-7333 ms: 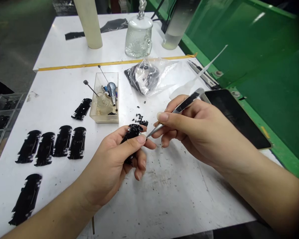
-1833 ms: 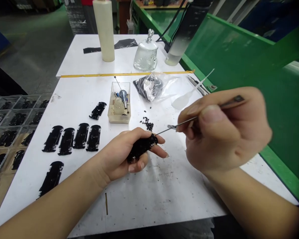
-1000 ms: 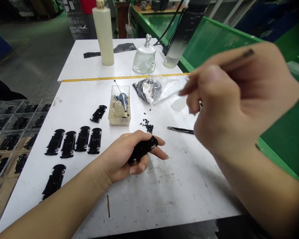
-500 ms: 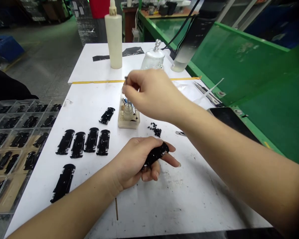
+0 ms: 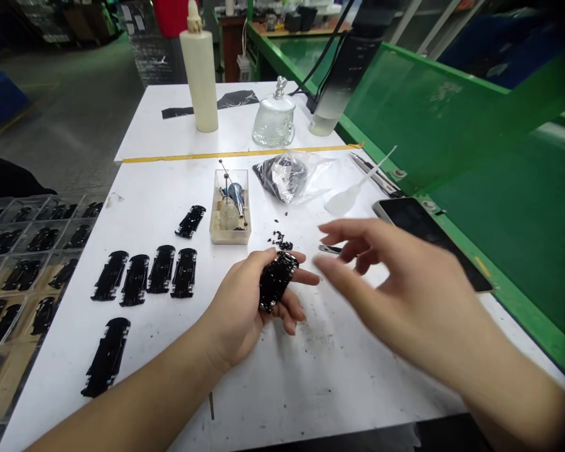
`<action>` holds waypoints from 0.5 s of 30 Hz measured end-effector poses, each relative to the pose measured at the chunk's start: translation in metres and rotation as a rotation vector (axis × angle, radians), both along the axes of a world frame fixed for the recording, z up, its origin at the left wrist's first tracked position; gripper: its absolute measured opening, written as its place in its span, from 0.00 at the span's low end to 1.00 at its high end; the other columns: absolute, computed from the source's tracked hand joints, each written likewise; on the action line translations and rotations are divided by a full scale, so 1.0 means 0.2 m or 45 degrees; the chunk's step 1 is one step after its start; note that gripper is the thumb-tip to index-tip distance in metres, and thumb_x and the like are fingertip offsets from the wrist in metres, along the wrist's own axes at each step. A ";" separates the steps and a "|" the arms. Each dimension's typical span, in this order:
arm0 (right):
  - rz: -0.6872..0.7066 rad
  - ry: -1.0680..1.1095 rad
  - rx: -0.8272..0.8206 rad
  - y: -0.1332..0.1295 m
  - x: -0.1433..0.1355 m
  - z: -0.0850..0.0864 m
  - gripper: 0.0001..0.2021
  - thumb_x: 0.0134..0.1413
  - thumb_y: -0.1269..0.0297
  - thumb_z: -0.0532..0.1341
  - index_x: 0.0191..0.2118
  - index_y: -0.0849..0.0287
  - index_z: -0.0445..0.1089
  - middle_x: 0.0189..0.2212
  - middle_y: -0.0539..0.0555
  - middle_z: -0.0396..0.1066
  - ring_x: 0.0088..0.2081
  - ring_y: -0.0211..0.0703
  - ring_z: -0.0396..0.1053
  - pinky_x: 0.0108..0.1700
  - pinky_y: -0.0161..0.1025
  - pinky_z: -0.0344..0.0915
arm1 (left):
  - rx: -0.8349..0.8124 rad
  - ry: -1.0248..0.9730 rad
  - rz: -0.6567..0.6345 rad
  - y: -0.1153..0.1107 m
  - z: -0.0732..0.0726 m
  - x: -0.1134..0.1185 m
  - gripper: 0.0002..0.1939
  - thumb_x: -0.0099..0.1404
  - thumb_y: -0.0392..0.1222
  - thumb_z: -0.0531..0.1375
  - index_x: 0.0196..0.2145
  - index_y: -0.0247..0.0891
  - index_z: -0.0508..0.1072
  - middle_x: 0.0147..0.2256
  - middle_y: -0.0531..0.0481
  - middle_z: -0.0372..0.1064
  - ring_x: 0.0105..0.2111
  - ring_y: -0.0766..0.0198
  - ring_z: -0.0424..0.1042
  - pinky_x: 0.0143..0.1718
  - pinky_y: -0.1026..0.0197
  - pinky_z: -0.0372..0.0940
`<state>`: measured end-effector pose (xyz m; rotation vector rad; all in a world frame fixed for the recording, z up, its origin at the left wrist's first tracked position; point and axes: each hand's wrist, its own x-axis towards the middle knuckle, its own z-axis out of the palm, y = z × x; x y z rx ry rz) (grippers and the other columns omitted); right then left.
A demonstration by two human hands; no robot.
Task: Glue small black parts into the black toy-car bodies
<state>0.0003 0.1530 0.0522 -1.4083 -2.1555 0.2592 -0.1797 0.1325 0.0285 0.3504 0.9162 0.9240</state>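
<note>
At left, black plates (image 5: 135, 280) lie on the worktop (image 5: 282, 389). The left hand (image 5: 238, 295) grips a speckled plate (image 5: 277, 279) above it between thumb and fingers; likely light, stiff and slick, with fragile edges, it suits a gentle hold along its long sides. Farther right, the blurred right hand (image 5: 400, 282) hovers, fingers parted, holding nothing visible.

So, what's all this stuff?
Big table: one, white, centre
Glossy car-shaped plates: six, black, left
Matching plate: one, black, held
Tiny bits: many, black, centre
Rectangular plastic box: one, clear, centre
Crinkled plastic bag: one, clear, centre
Plastic dropper: one, white, right
Flat phone-like slab: one, dark, right
Squeeze bottle: one, cream, far
Lidded glass jar: one, clear, far
Tall bottle: one, dark, far
Boxy compartments: many, clear, left
Sloping panel: one, green, right
Left hand: one, bare, holding plate
Right hand: one, bare, right
</note>
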 end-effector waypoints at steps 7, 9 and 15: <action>0.147 -0.310 0.292 -0.16 -0.12 -0.11 0.41 0.49 0.47 0.75 0.59 0.72 0.67 0.54 0.69 0.73 0.53 0.65 0.73 0.50 0.58 0.75 | -0.064 -0.087 0.083 -0.02 0.00 0.03 0.19 0.78 0.48 0.50 0.41 0.35 0.76 0.31 0.45 0.78 0.23 0.63 0.76 0.27 0.63 0.72; 0.147 -0.309 0.266 -0.14 -0.16 -0.12 0.39 0.46 0.49 0.76 0.58 0.70 0.68 0.53 0.67 0.73 0.52 0.64 0.73 0.50 0.58 0.75 | -0.068 -0.098 0.136 -0.03 -0.01 0.03 0.18 0.78 0.50 0.51 0.40 0.37 0.75 0.31 0.46 0.78 0.25 0.61 0.77 0.29 0.62 0.72; 0.148 -0.244 0.255 -0.11 -0.02 -0.07 0.34 0.51 0.49 0.73 0.57 0.68 0.70 0.52 0.66 0.74 0.52 0.64 0.73 0.52 0.59 0.73 | -0.018 -0.004 0.107 -0.03 -0.01 0.04 0.21 0.80 0.51 0.45 0.46 0.36 0.73 0.35 0.43 0.79 0.30 0.59 0.78 0.33 0.59 0.73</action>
